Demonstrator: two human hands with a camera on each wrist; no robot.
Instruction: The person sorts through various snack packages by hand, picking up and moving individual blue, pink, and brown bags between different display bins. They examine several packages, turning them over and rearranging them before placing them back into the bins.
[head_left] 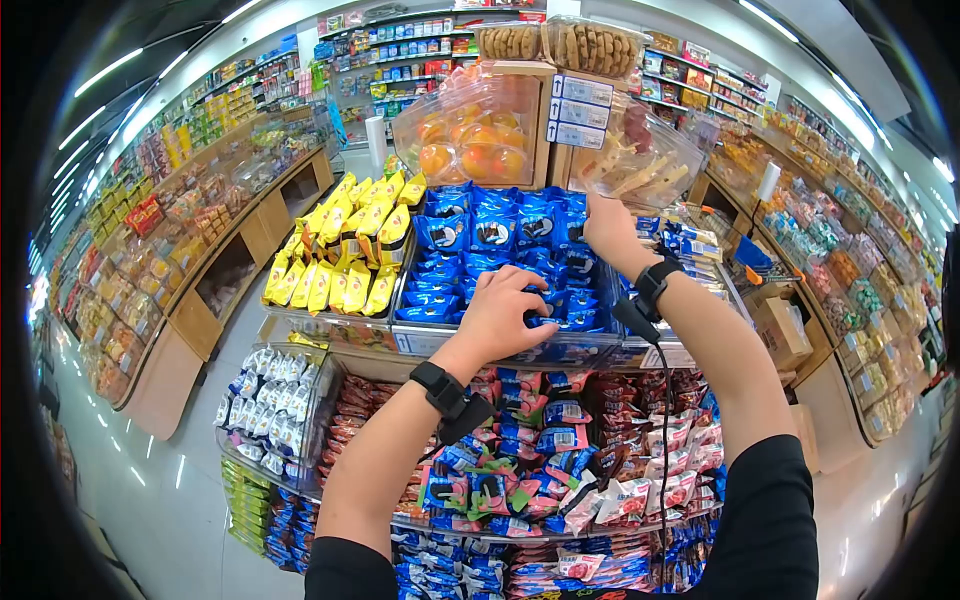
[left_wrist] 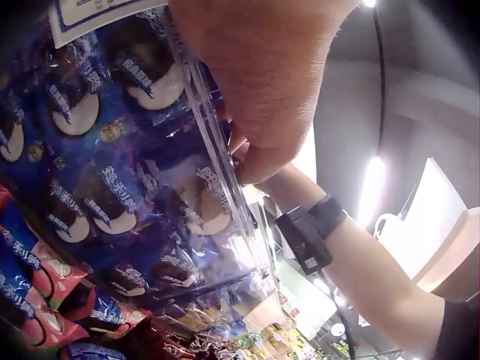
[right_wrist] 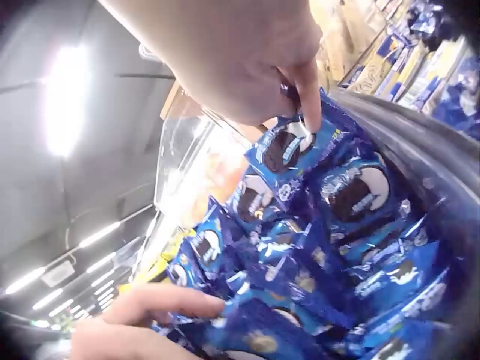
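Observation:
Blue cookie packets [head_left: 490,232] stand in rows in a clear bin, with looser ones towards the front. My right hand [head_left: 612,235] is at the bin's back right corner, its thumb and fingers pinching a blue cookie packet [right_wrist: 283,154] by the top edge; the fingers behind that packet are hidden. Over the front of the same bin my left hand [head_left: 500,318] rests, its fingers spread in a loose arch with fingertips at the packets there. In the right wrist view, the left fingers [right_wrist: 161,304] lie against a front packet [right_wrist: 262,330].
Yellow packets [head_left: 345,285] fill the bin on the left. Behind stand tubs with orange items [head_left: 470,140] and a price sign [head_left: 580,110]. White packets [head_left: 262,405] and pink-and-blue packets [head_left: 560,440] sit on the lower tier. A black cable [head_left: 665,430] hangs from the right wrist.

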